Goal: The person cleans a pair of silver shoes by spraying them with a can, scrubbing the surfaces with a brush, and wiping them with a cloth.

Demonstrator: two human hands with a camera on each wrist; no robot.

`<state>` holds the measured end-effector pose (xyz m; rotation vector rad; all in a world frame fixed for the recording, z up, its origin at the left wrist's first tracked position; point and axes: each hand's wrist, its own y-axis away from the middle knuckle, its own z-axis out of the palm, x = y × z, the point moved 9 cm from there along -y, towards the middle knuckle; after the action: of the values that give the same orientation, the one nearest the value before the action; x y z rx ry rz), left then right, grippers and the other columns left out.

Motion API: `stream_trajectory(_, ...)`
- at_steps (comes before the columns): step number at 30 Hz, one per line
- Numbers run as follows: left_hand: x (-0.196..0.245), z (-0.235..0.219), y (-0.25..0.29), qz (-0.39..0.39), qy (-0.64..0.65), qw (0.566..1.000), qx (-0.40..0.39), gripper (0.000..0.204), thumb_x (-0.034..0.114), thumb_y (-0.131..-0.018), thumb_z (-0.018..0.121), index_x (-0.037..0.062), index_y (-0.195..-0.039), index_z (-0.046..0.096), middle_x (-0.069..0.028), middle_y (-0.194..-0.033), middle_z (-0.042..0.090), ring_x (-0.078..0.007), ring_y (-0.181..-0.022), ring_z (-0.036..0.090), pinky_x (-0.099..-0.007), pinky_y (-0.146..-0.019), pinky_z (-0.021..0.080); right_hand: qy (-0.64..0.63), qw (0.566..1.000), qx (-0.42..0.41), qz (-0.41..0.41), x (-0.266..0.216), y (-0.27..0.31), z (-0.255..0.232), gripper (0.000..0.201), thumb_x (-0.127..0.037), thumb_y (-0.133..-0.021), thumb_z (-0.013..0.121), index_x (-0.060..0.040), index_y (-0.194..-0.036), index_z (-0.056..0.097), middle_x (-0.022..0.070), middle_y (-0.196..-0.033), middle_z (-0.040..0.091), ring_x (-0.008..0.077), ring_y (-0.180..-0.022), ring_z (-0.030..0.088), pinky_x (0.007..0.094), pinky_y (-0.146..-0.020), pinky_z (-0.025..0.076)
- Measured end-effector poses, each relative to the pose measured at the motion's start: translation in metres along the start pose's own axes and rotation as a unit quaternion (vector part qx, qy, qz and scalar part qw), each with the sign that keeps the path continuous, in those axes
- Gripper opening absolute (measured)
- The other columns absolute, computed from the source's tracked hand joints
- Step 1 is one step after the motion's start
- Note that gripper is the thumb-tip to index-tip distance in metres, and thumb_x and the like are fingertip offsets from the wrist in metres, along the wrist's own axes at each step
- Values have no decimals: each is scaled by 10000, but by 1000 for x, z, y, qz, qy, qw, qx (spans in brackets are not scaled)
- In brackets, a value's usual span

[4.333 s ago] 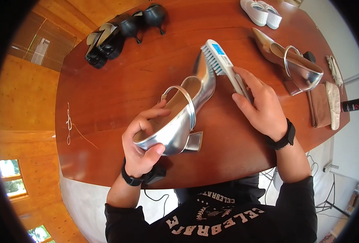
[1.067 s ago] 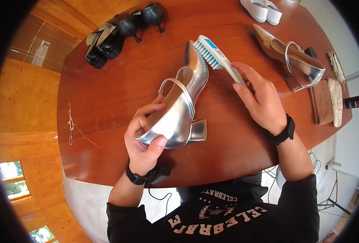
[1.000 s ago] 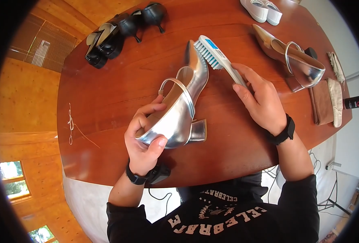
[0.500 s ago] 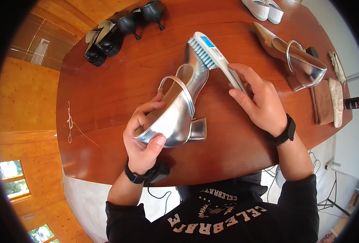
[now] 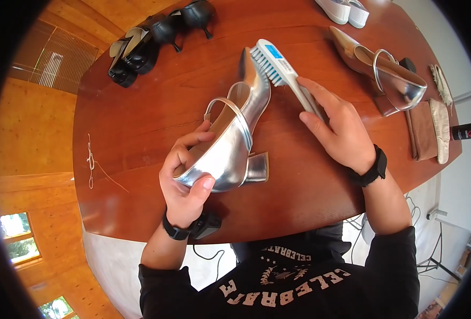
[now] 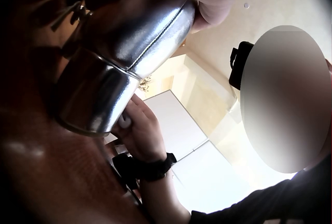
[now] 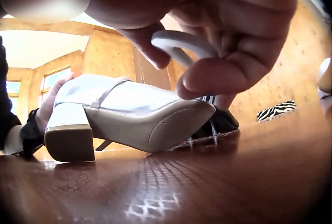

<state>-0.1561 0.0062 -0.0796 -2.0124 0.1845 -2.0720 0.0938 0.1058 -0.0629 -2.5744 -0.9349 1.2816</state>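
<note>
In the head view my left hand (image 5: 185, 178) grips the heel end of a silver high-heeled shoe (image 5: 222, 162), thumb outside and fingers over the opening. The shoe's strap arches up and its pointed toe faces the far side of the table. My right hand (image 5: 343, 130) holds the handle of a white shoe brush (image 5: 278, 63), its white and blue bristles against the side of the toe. The right wrist view shows the shoe's pale sole (image 7: 155, 128) tilted on its side and the brush handle's looped end (image 7: 181, 42). The left wrist view shows the block heel (image 6: 96, 94) close up.
A matching silver shoe (image 5: 400, 85) lies to the right on the wooden table (image 5: 310, 196). Beside it are a folded brown cloth (image 5: 420, 133) and a black can (image 5: 465, 131). Black heeled shoes (image 5: 163, 32) and white shoes (image 5: 347, 11) stand at the back; string (image 5: 91, 159) lies left.
Compared with the first frame, the shoe and brush have shifted a little toward the far left. The brush has moved slightly back and forth along the toe; both grips stay the same.
</note>
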Motion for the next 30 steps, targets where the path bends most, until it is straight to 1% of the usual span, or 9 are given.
stream_trajectory(2,-1,0,0,-2,3,1000,3,447,301,-850,823,93,-809,430,-254,-1346,609,-451,-1479,397,-548,-1182,319,-32,999,-16,-29,-13,0,0,535,-140,-916,696,-9,-1407,530,243,-1116,671,446,-960,658,474,-829,532)
stream_trajectory(5,0,0,0,-2,2,1000,2,451,308,-848,828,92,-812,433,-258,-1347,608,-451,-1479,398,-548,-1183,319,-33,999,-41,-6,-17,1,2,532,-151,-918,700,-4,-1401,533,243,-1104,675,443,-940,663,471,-812,537)
stream_trajectory(8,-1,-1,0,1,-1,1000,1,452,307,-848,829,90,-813,434,-262,-1349,605,-453,-1479,396,-548,-1183,319,31,999,-24,28,-1,2,0,522,-152,-923,696,-12,-1400,536,239,-1072,680,440,-922,665,463,-806,540)
stream_trajectory(11,0,-1,0,2,3,1000,3,452,305,-848,830,87,-814,435,-265,-1349,603,-457,-1479,394,-551,-1183,320,9,1000,-15,15,-4,1,-1,502,-165,-930,698,-29,-1388,544,237,-1059,683,438,-914,669,459,-799,539)
stream_trajectory(14,0,0,1,0,11,1000,6,448,302,-849,829,86,-817,437,-264,-1351,602,-462,-1479,392,-554,-1185,315,-50,998,-21,21,-9,0,2,471,-180,-943,693,-40,-1370,552,239,-1064,686,436,-919,672,464,-797,537)
stream_trajectory(17,0,1,1,1,14,1000,6,444,298,-849,829,86,-819,440,-264,-1353,602,-463,-1479,391,-554,-1185,313,-50,995,-23,77,0,-1,-1,443,-185,-948,694,-43,-1346,565,237,-1072,690,436,-925,674,464,-798,534)
stream_trajectory(20,0,0,0,3,9,1000,5,447,304,-846,832,86,-818,442,-265,-1348,606,-466,-1476,393,-555,-1186,310,-56,996,-2,76,7,-4,-4,430,-168,-949,687,-18,-1337,578,243,-1064,693,433,-941,674,461,-808,531)
stream_trajectory(23,-1,0,1,4,6,1000,10,459,322,-840,836,85,-816,444,-266,-1342,613,-470,-1471,398,-561,-1188,303,-57,997,22,49,13,-9,-3,438,-150,-946,679,5,-1345,584,257,-1089,691,424,-962,676,450,-820,528)
stream_trajectory(30,0,0,0,1,3,1000,19,479,353,-829,845,85,-812,449,-275,-1330,620,-473,-1467,401,-571,-1192,287,-88,996,17,13,1,-8,-1,457,-126,-941,665,26,-1363,578,259,-1092,686,421,-936,669,448,-823,527)
